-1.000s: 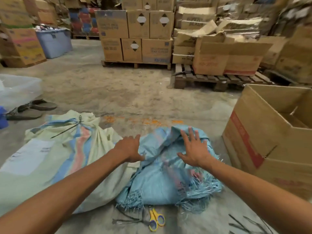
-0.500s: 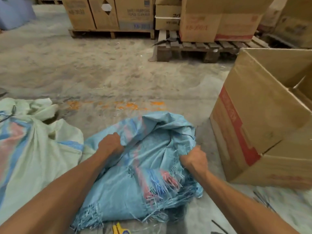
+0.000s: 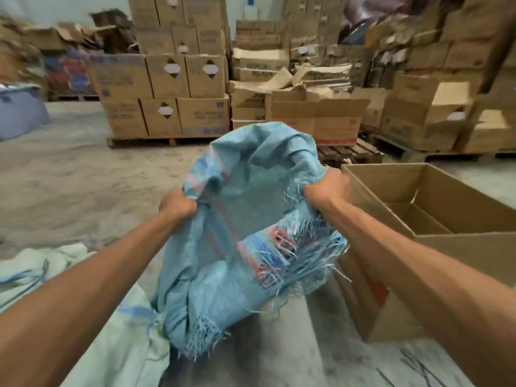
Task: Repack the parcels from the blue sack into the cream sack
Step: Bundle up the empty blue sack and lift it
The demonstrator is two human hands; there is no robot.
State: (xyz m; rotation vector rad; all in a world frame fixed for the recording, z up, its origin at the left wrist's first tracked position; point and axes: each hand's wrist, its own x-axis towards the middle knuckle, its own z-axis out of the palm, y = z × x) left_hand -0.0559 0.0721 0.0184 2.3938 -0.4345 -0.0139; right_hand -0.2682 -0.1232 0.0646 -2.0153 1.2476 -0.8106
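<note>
Two bare forearms reach in from the bottom edge, over a concrete floor (image 3: 83, 174) in a storeroom. At the lower left lies the one cream sack (image 3: 111, 344), pale woven cloth with blue stripes, flat on the floor. Against its right edge rests the lower end of the one blue sack (image 3: 223, 289), whose frayed hem trails loose threads. Its upper part is held up between the hands with the mouth pulled apart. The left grip (image 3: 177, 203) is closed in a fist on the left side of the mouth, with cloth bunched in it. The right grip (image 3: 325, 188) is closed the same way on the frayed right side. What the blue sack holds cannot be seen. A few dark strips (image 3: 413, 364), too blurred to name, lie on the floor at the lower right.

Just beside the blue sack on the right stands one open cardboard carton (image 3: 474, 252) with a red band low on its side and its flaps open.

Beyond, a wooden pallet (image 3: 167, 141) carries a stack of sealed cartons (image 3: 167, 76): three in the bottom row of its front, three in the row above, more on top. To its right a second pallet (image 3: 349, 152) bears opened and crushed boxes, and further cartons are piled along the right wall. At the far left stands one blue-grey bin (image 3: 19, 113).
</note>
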